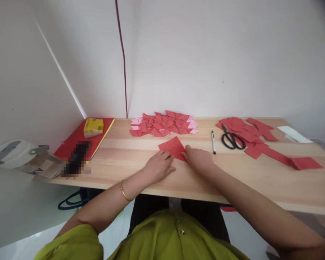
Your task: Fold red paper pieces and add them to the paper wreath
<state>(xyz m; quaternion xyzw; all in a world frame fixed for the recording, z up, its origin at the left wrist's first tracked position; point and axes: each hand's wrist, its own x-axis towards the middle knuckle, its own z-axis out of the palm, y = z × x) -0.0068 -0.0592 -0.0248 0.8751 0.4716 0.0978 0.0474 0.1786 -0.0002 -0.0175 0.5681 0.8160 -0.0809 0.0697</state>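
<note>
A red paper square (173,146) lies turned cornerwise on the wooden table, between my two hands. My left hand (160,167) rests flat on its lower left side, fingers spread a little. At the paper's right corner, my right hand (199,159) pinches the edge between thumb and fingers. Behind the paper is a heap of folded red paper pieces (165,124), with pink ones (192,124) at its ends.
To the right lie a marker (213,142), black-handled scissors (232,140), loose red papers (249,131), a red strip (281,159) and a white strip (294,134). At the left are a red book (72,135), a yellow packet (93,127) and a white-lidded container (10,153).
</note>
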